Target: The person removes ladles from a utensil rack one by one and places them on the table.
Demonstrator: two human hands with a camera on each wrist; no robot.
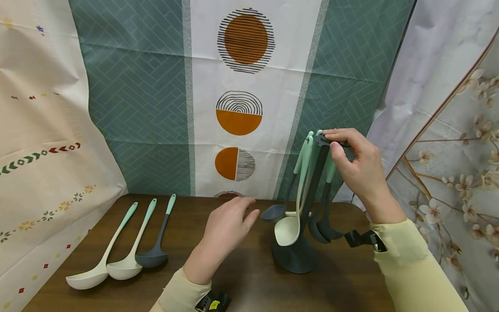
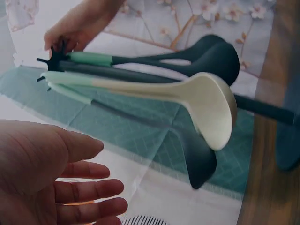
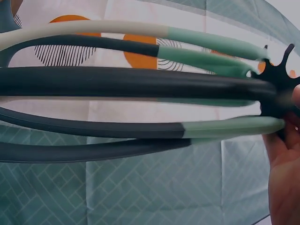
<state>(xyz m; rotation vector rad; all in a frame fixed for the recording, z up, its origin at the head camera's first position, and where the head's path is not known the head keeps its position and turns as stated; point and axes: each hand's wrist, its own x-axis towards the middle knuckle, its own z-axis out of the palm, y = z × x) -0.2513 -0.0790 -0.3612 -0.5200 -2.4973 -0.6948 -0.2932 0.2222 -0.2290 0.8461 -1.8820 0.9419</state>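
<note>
A dark utensil stand (image 1: 295, 255) with a round base and a hooked top stands on the right side of the table. Hanging from it are a cream ladle (image 1: 287, 230), a dark spatula-like utensil (image 2: 199, 161) and several more with mint-green handles. My right hand (image 1: 356, 162) grips the hooked top (image 3: 276, 89) of the stand, thumb in front, beside the hanging handles. Its far fingertips are partly hidden there. Left of the stand, my left hand (image 1: 228, 227) is held over the table with nothing in it; the left wrist view shows its fingers (image 2: 91, 190) spread and relaxed.
On the table's left lie a cream ladle (image 1: 87, 278), a second cream utensil (image 1: 124, 268) and a dark ladle (image 1: 152, 258), side by side with handles pointing away. A patterned cloth (image 1: 136, 108) hangs behind the brown table (image 1: 249, 277), and a floral curtain (image 1: 448, 195) on the right.
</note>
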